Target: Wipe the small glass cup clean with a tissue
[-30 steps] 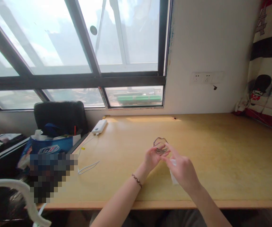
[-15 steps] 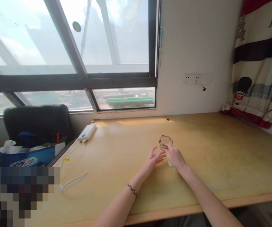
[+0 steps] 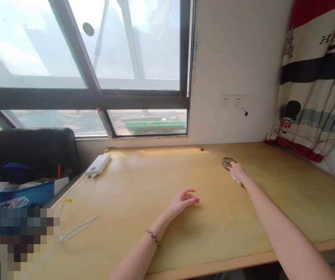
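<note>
My right hand is stretched out toward the back right of the wooden table. Its fingers are closed on the edge of a dark, wavy ring-shaped thing, whose exact kind I cannot make out. A small white piece shows just under that hand; whether it is joined to the ring is hidden. Over the middle of the table is my left hand, holding nothing, fingers apart and loosely curved. A beaded bracelet circles the left wrist.
A white power bank lies by the table's left edge, its white cable looping toward the front. Left of the table stand a black chair and a blue bag. The wall has sockets; a patterned curtain hangs at the right.
My right hand has carried the ring-shaped thing and the white piece to the right and farther back. The left hand, earlier beside it, is now apart from it. The view has shifted slightly right.
</note>
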{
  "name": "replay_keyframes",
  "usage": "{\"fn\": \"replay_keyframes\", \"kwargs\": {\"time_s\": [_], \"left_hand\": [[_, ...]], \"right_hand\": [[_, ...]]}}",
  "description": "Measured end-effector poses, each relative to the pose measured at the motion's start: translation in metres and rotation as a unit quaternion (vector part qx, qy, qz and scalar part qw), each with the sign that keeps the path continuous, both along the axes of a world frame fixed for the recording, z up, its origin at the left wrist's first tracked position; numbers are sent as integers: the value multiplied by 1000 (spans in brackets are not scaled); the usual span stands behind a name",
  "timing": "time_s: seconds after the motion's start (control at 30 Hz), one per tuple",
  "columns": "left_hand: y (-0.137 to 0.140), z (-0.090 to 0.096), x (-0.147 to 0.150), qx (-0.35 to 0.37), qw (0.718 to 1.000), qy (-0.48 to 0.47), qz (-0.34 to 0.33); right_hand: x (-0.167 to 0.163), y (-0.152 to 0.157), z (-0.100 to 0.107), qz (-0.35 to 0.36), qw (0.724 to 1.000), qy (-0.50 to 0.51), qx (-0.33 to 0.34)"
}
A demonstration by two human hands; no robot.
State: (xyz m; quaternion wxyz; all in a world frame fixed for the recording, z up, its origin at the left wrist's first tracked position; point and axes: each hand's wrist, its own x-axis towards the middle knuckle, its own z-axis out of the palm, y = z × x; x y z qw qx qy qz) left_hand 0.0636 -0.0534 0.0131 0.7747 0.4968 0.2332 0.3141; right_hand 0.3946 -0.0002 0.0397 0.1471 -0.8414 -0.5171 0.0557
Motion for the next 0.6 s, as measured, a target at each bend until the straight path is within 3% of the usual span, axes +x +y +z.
{"fn": "replay_keyframes", "kwargs": {"time_s": [0.27, 0.6], "left_hand": [[-1, 0, -2, 15, 1000, 10, 11], [-4, 7, -2, 21, 1000, 15, 4]], "right_hand": [[23, 6, -5, 12, 1000, 24, 4], [22, 6, -6, 27, 1000, 11, -5]]}}
